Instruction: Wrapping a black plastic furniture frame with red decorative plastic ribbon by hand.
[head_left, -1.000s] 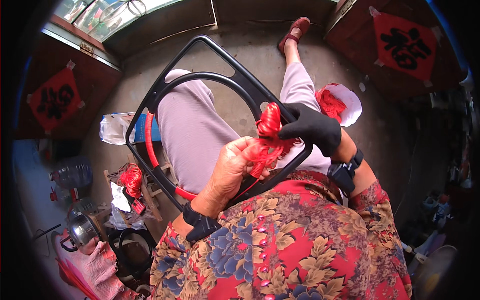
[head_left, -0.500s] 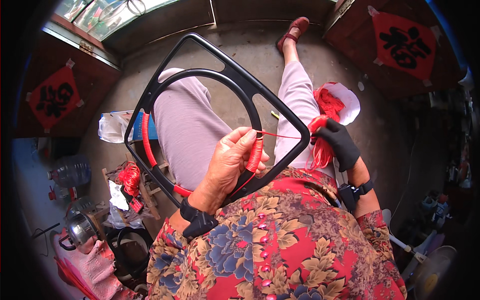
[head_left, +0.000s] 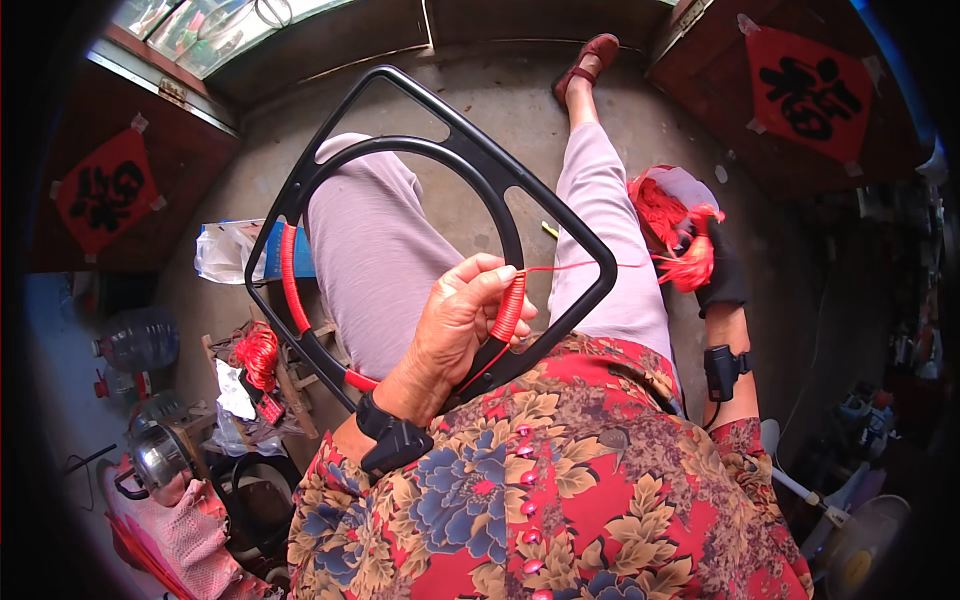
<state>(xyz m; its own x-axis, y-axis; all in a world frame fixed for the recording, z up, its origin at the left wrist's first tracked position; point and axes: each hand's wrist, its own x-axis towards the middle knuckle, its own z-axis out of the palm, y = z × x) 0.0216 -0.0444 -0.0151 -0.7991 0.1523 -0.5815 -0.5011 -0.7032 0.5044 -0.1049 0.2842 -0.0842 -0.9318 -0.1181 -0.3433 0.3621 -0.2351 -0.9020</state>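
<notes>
Across my lap lay the black plastic frame (head_left: 440,150), a squarish outer bar with a round ring inside it, tilted up over my knees and resting against my flowered blouse (head_left: 560,500). My left hand (head_left: 455,325) was closed around its near bar, thumb and fingertips pinching the stretch already wound in red cord (head_left: 508,305). From that winding a single taut red strand (head_left: 585,266) ran off to the right, to my gloved right hand (head_left: 715,265), which was clenched on a loose red bundle of cord (head_left: 690,262) just beside my right thigh.

Half a second before, that right hand had been closer to the frame with a shorter strand between; now it had drawn further out to the right and the line had lengthened. A second before, both hands had met over the bundle at the frame's near bar, so they had parted since. My left hand had kept its place on the wound bar throughout.

Another wrapped red section (head_left: 290,275) showed on the frame's left side. Down on the floor to my left sat a red spool of cord (head_left: 258,352), a metal kettle (head_left: 160,455) and a clear water jug (head_left: 135,340).
</notes>
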